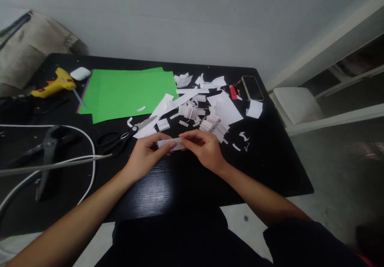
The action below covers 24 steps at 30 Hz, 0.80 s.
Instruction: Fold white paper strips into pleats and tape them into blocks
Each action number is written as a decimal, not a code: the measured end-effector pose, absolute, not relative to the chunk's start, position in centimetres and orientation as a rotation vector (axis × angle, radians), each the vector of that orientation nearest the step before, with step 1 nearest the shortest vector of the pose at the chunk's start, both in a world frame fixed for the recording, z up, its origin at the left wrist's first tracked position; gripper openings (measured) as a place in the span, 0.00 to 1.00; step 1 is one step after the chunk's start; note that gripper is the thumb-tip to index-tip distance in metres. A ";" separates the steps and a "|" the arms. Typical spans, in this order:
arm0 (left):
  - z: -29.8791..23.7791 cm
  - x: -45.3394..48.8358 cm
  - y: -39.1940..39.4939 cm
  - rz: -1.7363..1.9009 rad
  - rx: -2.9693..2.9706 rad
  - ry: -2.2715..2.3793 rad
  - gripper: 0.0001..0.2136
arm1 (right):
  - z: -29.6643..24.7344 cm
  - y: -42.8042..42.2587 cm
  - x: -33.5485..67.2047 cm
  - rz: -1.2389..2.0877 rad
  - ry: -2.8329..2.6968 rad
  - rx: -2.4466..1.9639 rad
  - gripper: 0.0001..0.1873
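Observation:
A small strip of white paper (164, 142) is held between both hands above the near part of the black table. My left hand (147, 153) pinches its left part, the thumb lying along the front. At the other end, my right hand (206, 147) closes its thumb and fingers on the paper. Just past my right hand lies a pile of folded paper pieces (211, 124). Black-handled scissors (121, 136) rest beyond my left hand, their blades over white paper. The fingers behind the strip are partly hidden.
Green sheets (129, 93) lie at the back, near a yellow glue gun (60, 84) and a white case (80, 73). White cables (93, 159) loop at left. A red lighter (233, 92) and a phone (252, 88) are at the right. Paper scraps (237, 147) are scattered about.

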<state>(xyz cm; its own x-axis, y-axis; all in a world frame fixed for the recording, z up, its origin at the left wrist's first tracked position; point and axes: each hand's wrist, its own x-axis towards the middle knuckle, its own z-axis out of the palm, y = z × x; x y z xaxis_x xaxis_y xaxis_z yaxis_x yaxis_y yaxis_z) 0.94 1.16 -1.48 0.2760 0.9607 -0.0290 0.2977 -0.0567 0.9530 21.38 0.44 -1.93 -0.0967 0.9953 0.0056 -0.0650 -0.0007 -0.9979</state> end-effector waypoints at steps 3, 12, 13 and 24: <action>-1.6 0.9 1.1 0.840 1.565 1.198 0.12 | -1.9 0.4 21.4 1.316 -1.228 -1.115 0.08; -1.3 1.1 1.3 0.839 1.582 1.192 0.12 | -1.6 0.3 21.2 1.357 -1.176 -1.123 0.12; -1.3 1.1 1.3 0.846 1.582 1.188 0.11 | -1.6 0.3 21.2 1.357 -1.170 -1.121 0.12; -1.2 1.0 1.1 0.883 1.600 1.213 0.11 | -1.5 0.3 21.2 1.385 -1.145 -1.164 0.14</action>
<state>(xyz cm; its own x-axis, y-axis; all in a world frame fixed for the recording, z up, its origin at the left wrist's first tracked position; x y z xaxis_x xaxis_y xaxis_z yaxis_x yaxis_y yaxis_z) 1.00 1.15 -1.16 0.2593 0.9657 0.0155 0.3121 -0.0989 0.9449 21.15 0.32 -1.49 -0.0849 0.9922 -0.0914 -0.0975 -0.0996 -0.9902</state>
